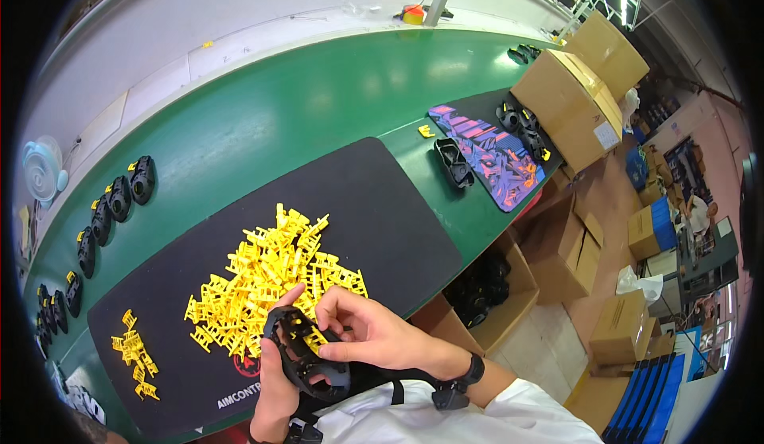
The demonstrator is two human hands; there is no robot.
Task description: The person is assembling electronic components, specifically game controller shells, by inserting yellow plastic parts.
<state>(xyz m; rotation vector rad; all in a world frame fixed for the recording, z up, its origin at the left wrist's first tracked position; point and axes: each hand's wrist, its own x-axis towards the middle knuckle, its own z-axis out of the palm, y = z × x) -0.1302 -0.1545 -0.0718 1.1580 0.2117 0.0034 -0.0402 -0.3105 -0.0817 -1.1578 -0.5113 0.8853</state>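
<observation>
My left hand (277, 384) is closed around the side of a hollow black plastic shell (328, 382) shaped like a computer mouse. With thumb and fingers, my right hand (372, 334) pinches a small yellow plastic piece (315, 339) at the shell's open inside. How far that piece sits in the shell is hidden by my fingers. Just beyond both hands, a heap of similar yellow pieces (267, 277) covers part of a black mat (374, 197). A smaller scatter of yellow pieces (137, 352) lies at the mat's left end.
Several black shells with yellow pieces (119, 197) line the green table (294, 102) on the left. Rightward, another black shell (454, 163) lies beside a colourful mat (497, 169). A large cardboard box (561, 106) stands behind it; an open carton (513, 305) holding black parts sits below the edge.
</observation>
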